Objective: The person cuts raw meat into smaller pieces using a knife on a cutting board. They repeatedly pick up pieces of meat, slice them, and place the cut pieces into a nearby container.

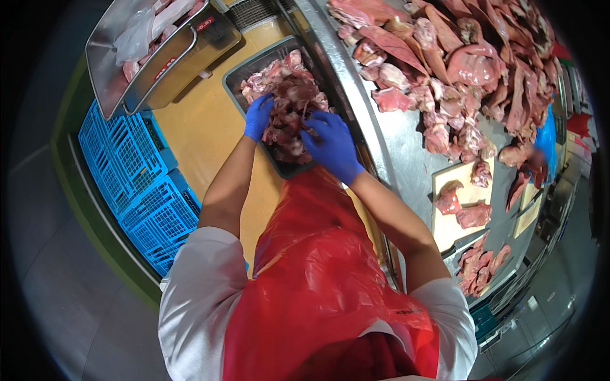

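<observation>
A dark grey tub (236, 75) in front of me is heaped with raw pink and dark red meat pieces (292, 70). Both my hands wear blue gloves and reach into the heap. At its left side, my left hand (258, 118) has its fingers curled against the meat. From the right, my right hand (335, 145) bends its fingers around meat near the tub's right wall. Between the hands the dark red pieces look blurred, and some fingertips are hidden among them. A red apron (330, 254) covers my front, its upper edge just below the tub.
On my right, a steel table (406, 149) bears a large meat pile (470, 70), a cutting board (441, 222) with pieces on it, and a knife (460, 243). Blue crates (136, 171) stand at left. A steel bin (105, 70) with meat and plastic stands far left.
</observation>
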`<state>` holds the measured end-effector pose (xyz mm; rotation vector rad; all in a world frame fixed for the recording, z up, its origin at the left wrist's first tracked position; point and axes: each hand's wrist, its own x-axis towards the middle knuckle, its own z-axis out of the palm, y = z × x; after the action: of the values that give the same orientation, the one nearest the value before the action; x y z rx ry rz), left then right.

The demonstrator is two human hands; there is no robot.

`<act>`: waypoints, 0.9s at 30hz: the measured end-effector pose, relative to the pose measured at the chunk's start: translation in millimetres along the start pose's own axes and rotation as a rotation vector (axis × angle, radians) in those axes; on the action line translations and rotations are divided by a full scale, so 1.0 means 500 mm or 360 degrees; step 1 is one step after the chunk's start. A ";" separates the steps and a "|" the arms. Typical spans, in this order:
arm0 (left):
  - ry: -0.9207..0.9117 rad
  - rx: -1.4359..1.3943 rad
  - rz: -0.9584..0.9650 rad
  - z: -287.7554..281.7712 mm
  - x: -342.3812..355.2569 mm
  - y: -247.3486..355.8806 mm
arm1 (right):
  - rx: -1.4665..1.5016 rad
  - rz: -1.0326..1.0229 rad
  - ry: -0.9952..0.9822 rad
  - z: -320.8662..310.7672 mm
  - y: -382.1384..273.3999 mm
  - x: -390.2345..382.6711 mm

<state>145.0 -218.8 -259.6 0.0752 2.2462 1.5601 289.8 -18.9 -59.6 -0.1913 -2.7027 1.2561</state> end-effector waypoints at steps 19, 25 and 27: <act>-0.0318 0.1489 0.0561 0.193 0.080 -0.172 | -0.0843 0.0249 0.0096 -0.150 0.073 -0.131; -0.0228 0.1284 0.0407 0.050 0.344 -0.201 | -0.0777 0.0162 0.0111 -0.164 0.073 -0.126; -0.0169 0.1444 0.0437 0.066 0.345 -0.194 | -0.0635 0.0166 0.0180 -0.168 0.076 -0.143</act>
<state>16.0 -179.6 -408.5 0.7147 2.7374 0.4939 378.2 55.2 -41.5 -0.4395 -2.8421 0.6880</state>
